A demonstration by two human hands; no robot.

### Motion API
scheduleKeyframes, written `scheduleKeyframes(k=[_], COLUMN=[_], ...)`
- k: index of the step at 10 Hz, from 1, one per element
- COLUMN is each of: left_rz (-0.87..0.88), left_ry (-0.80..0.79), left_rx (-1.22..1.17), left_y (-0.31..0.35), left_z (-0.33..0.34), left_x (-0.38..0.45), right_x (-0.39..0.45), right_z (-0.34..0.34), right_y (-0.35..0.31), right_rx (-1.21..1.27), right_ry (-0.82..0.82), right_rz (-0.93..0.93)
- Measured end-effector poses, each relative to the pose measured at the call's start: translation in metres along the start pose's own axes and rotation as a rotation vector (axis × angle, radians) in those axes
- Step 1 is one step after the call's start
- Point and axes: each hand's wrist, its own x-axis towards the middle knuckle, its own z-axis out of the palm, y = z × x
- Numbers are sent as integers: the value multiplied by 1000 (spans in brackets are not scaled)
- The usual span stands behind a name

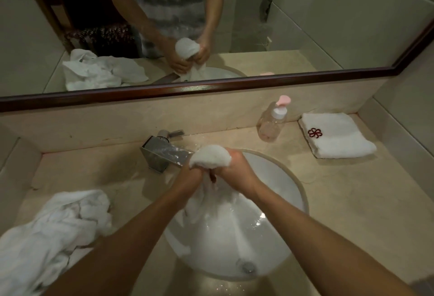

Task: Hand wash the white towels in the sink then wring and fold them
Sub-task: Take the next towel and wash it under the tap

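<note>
So I keep the work over the sink, letting the water drain back into the bowl rather than onto the counter. A crumpled heap of towels waits to the left of my hands, and a folded towel sits dry, well off to the right. My left hand and right hand are both clenched on the wet towel, knuckles touching, its bunched end bulging above them to squeeze it
</note>
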Motion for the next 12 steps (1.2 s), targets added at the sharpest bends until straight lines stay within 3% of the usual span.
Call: scheduleKeyframes(k=[1, 2, 3, 5, 6, 7, 8, 9, 11, 12], left_rz=[-74, 23, 77, 96, -17, -175, -180, -109, -28, -8], left_ry=[22, 94, 186, 122, 113, -19, -22, 122, 330, 388], left_rx=[-77, -20, 35, 204, 27, -223, -301, -261, -202, -219], left_y=[-18, -51, -66, -97, -94, -94, -98, -99, -93, -97], left_z=[-4, -7, -8, -19, -27, -37, -40, -39, -26, -14], left_x=[-7, 5, 13, 38, 49, 55, 57, 59, 55, 50], right_x=[-6, -8, 4, 65, 86, 96, 92, 84, 60, 54], right_z=[24, 41, 62, 90, 100, 104, 112, 123, 132, 143], right_y=[6, 27, 50, 63, 60, 63, 70, 74, 89, 93], right_rx=[82, 279, 308, -313, -394, -322, -235, -75, 209, 224], right_ry=[-43, -160, -217, -343, -423, -435, -400, -267, -162, -78], right_rz=[10, 166, 239, 138, 96, 114, 84, 15, 218, 281])
